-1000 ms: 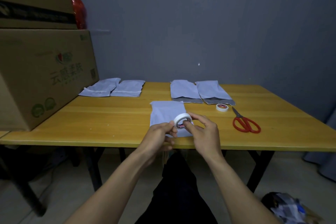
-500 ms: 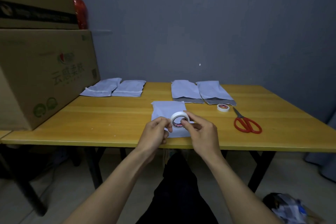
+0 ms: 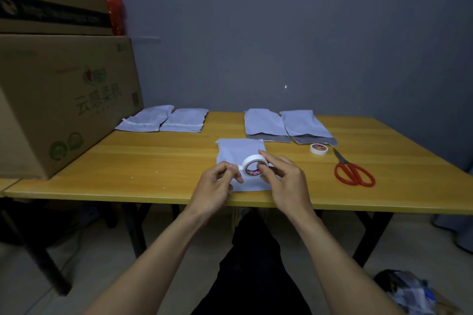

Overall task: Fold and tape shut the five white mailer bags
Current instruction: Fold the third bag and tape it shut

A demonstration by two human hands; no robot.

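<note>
Pinching tape off the roll (image 3: pixel 252 160) at 9 o'clock, left fingers (image 3: pixel 230 168) curl; right fingers (image 3: pixel 267 156) grip it. The bag (image 3: pixel 240 151) looks limp, slippery; pin its fold.

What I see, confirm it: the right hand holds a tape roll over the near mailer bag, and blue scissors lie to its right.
Wrong colour: the head view shows red scissors. The right hand does hold the tape roll over the near mailer bag, scissors to its right.

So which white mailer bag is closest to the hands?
The front white plastic mailer bag, lying alone under the left hand and right hand; the other four lie in pairs farther back.
</note>
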